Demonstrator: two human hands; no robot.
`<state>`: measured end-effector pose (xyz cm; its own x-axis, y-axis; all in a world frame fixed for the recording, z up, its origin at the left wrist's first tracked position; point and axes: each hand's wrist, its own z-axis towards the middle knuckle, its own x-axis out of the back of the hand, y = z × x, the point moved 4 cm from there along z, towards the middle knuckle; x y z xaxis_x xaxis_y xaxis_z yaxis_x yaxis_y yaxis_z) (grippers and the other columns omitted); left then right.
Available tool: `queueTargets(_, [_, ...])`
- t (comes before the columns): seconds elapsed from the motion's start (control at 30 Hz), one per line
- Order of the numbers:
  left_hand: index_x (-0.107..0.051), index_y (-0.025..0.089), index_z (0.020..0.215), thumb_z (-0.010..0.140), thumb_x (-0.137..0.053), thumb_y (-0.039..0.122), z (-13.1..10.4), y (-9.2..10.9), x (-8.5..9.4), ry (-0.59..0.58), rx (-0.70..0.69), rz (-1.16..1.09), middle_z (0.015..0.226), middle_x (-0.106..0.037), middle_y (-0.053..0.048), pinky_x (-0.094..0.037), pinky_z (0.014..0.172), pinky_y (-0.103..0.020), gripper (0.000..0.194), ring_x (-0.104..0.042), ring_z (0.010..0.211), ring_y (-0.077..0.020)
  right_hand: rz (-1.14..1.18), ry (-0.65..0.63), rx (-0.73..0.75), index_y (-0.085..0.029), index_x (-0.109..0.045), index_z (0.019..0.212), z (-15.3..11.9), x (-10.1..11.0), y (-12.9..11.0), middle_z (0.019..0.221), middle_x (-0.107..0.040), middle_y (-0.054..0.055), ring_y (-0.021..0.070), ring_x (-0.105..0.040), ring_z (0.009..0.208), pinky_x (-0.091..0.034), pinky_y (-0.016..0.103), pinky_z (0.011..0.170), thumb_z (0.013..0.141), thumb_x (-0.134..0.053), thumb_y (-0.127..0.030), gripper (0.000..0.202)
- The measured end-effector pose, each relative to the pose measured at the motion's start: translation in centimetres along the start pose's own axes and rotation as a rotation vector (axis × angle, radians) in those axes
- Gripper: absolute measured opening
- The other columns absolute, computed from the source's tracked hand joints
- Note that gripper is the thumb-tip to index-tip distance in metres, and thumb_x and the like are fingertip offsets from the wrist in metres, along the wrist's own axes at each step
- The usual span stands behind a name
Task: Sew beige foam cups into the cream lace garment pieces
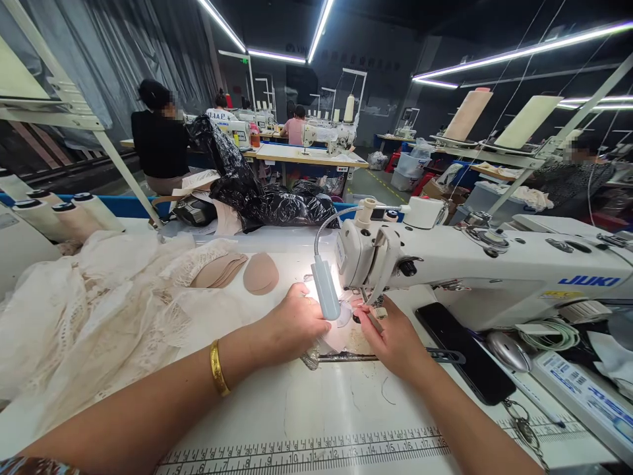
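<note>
A small pale pink fabric piece lies under the needle area of a white JUKI sewing machine, brightly lit. My left hand is closed on its left side, fingers curled and partly behind the grey-blue lamp head. On the other side, my right hand has thumb and fingers pinched together at the fabric, close to the presser foot. The lamp and fingers hide part of the cloth and the needle tip. To the left lie a beige oval pad and a stack of similar pads.
Cream lace fabric is heaped on the left. At right lie a black phone, a computer mouse, keys and a box. A ruler strip runs along the front. Black plastic bags sit behind; other people work beyond.
</note>
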<state>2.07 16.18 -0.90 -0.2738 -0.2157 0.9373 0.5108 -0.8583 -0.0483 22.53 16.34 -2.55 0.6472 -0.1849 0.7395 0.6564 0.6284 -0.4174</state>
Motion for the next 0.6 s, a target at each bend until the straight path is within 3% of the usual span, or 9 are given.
queueTargets(0.37, [-0.049,0.016,0.075,0.074,-0.049,-0.008,-0.2,0.3,-0.1,-0.001,-0.01,-0.047,0.077,-0.061,0.002,-0.027,0.087,-0.04,0.024,-0.05,0.072,-0.0155,-0.021,-0.019,-0.006,-0.02,-0.066,0.119,0.0,0.0,-0.1,0.112,-0.072,0.013,0.0301,-0.07,0.103,-0.059,0.042,0.075,0.108,-0.044,-0.023,0.025])
queueTargets(0.6, [-0.054,0.017,0.081,0.072,-0.05,-0.007,-0.6,-0.3,-1.5,0.077,-0.026,-0.071,0.073,-0.059,0.003,-0.028,0.086,-0.041,0.027,-0.05,0.069,-0.015,-0.019,0.011,0.027,-0.019,-0.063,0.118,-0.3,0.0,-0.1,0.108,-0.072,0.012,0.0273,-0.07,0.094,-0.058,0.039,0.073,0.106,-0.046,-0.021,0.021])
